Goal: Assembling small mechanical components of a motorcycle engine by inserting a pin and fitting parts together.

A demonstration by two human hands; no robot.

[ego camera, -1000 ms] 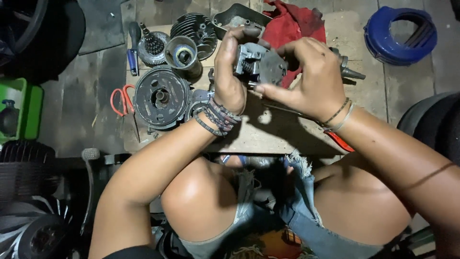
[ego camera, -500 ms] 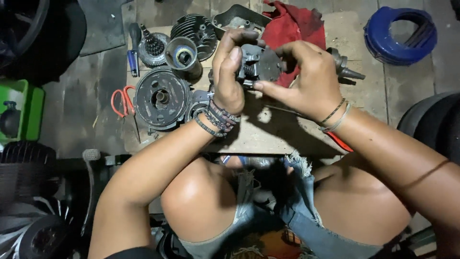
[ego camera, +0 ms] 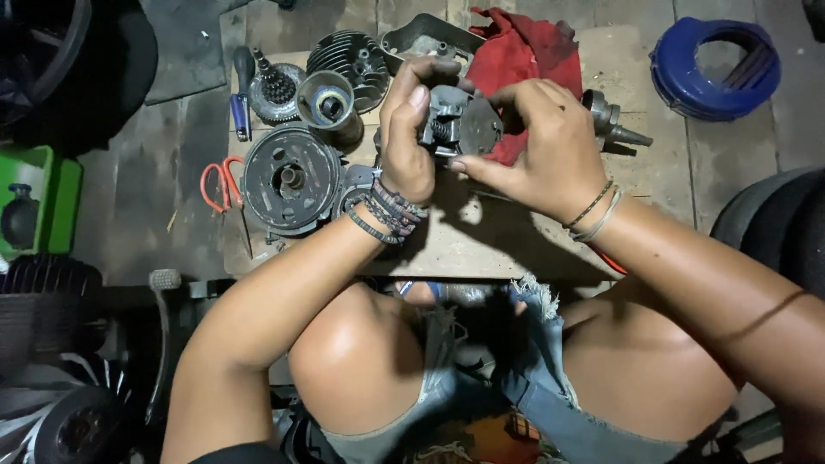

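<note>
Head view, looking straight down over the knees. Both hands up over a low board [ego camera: 481, 249] on the floor, sharing one grey engine part [ego camera: 460, 125], held clear of the board and just in front of a red rag [ego camera: 524, 51]. Left hand [ego camera: 408, 142] wraps the part's near-left side, fingers curled shut round it, thumb up along the edge; cord bands at the wrist. Right hand [ego camera: 541, 150] closes on it from the right, fingers clamped over the top and back, thumb pressed under the near edge. Part looks like a small ribbed casting with a darker round face; finer detail too dim to tell. Laid out on the board, left of the hands: a round flywheel [ego camera: 290, 179], a small cup-shaped piece [ego camera: 329, 103], a finned cylinder [ego camera: 352, 56], a toothed gear [ego camera: 275, 90]. Red-handled pliers [ego camera: 222, 182] and a blue-handled screwdriver [ego camera: 240, 107] lie at the board's left edge. A shaft [ego camera: 614, 125] sticks out beyond the right hand. Blue ring cover [ego camera: 713, 60] on the floor, well apart, top right. Judgement: engine is well stripped, many pieces off and spread out; this one piece is in hand with no tool on it, and nothing on the board looks joined back up yet.
</note>
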